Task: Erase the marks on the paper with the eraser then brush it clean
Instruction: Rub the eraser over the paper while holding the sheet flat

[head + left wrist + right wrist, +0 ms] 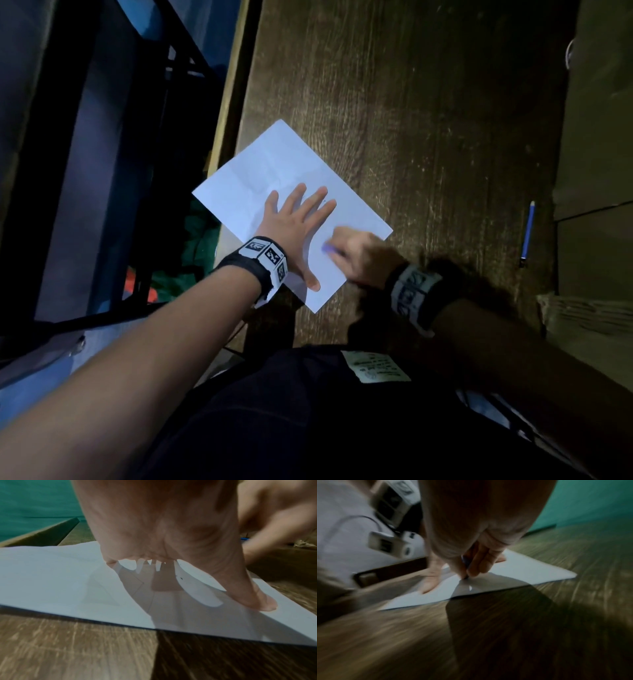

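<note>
A white sheet of paper lies at an angle on the wooden table, near its left edge. My left hand lies flat on the sheet with fingers spread, pressing it down; its thumb touches the paper. Small dark specks mark the sheet by the fingers. My right hand is blurred and pinches a small blue eraser against the paper's near right part. In the right wrist view the fingertips pinch the eraser down onto the paper.
A blue pen lies on the table far to the right. Cardboard boxes stand along the right edge. To the left of the table are a dark metal frame and green cloth below.
</note>
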A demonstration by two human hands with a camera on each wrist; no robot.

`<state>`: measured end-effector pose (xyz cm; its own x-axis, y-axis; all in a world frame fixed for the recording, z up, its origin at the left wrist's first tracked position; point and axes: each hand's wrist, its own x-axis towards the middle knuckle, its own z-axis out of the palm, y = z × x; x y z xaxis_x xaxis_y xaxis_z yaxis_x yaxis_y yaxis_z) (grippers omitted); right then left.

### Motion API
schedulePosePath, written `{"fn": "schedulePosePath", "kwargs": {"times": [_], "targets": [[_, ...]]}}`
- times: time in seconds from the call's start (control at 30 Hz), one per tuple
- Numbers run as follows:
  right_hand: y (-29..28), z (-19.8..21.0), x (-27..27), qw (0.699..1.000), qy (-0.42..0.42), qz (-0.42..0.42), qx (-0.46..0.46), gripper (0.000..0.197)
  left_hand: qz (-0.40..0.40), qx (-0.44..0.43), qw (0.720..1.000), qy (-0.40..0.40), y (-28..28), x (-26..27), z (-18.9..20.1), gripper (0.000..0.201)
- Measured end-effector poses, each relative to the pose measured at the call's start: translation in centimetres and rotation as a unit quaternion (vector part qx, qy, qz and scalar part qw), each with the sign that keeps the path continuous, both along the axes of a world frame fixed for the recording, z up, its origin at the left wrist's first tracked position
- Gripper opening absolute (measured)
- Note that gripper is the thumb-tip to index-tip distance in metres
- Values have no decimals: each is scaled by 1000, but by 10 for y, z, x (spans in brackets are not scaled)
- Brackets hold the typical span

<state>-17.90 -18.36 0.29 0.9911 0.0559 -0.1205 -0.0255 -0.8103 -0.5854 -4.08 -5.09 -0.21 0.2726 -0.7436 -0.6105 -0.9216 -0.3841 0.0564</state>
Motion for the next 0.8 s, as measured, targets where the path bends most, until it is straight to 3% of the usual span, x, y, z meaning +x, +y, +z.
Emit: {"fn": "schedulePosePath", "kwargs": {"times": [0.07,0.13,0.23,0.3,0.37,0.43,0.5,0.6,0.67,0.73,0.8], "targets": [[-17,-6,21,989,-29,-140,-29,16,-1,-4,1000,-9,0,-1,1,162],[-9,-10,16,982,-60,-176,-12,11,-1,-5,1000,-6,0,-2,2,162],[27,-1,-29,998,-34,-8,44,5,-1,-4,1000,-7,2,-2,1,163],[23,5,-37,998,-1,47,40,7,-3,-1,1000,-10,0,-2,2,163],[3,0,-15,1000,-5,-18,16,12,-1,1,1000,-5,-4,-3,5,162],[-14,-6,4,989,-41,-140,-13,13,-4,4,1000,-2,-8,-4,6,162],[-9,-11,0,983,-59,-175,-6,10,-4,5,1000,1,-8,-5,7,161],[24,1,-38,998,-32,-36,43,3,-5,3,1000,-6,-6,-5,4,160],[17,9,-42,998,-9,28,47,4,-8,1,1000,-11,-8,-4,6,160],[-4,4,-22,999,-15,-35,19,4,-7,2,1000,-6,-9,-4,6,161],[-24,-3,-4,983,-58,-172,-13,6,-5,-2,1000,-5,-9,-4,5,163]]}}
